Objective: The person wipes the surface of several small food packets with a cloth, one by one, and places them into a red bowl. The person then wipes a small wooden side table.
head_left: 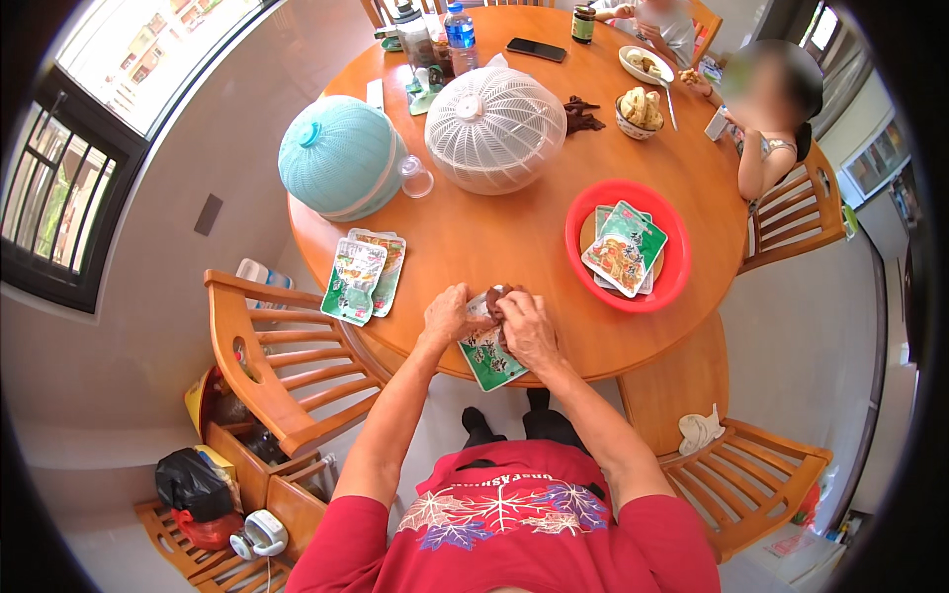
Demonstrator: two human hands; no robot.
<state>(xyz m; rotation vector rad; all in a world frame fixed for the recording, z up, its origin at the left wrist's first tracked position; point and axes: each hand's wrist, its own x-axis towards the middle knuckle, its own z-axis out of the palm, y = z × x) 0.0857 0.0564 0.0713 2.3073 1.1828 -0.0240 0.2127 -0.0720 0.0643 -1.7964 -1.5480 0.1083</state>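
At the near edge of the round wooden table, a green and white food packet [491, 364] lies between my hands. My left hand [455, 314] grips its left side, thumb resting over the top. Bunched under my right hand [528, 328] is a dark brown cloth [501, 304], pressed against the packet; my fingers are closed on it. Part of the packet is hidden by my hands and the cloth. Similar packets [358, 281] lie overlapping to the left. More packets [627, 247] are stacked in a red plastic basin [675, 279] on the right.
A blue mesh food cover [336, 158] and a white one [494, 133] stand farther back. Behind them are bottles [461, 40] and a phone [537, 49]. A bowl of food [640, 111] sits far right, near two seated people. Wooden chairs [287, 361] flank me.
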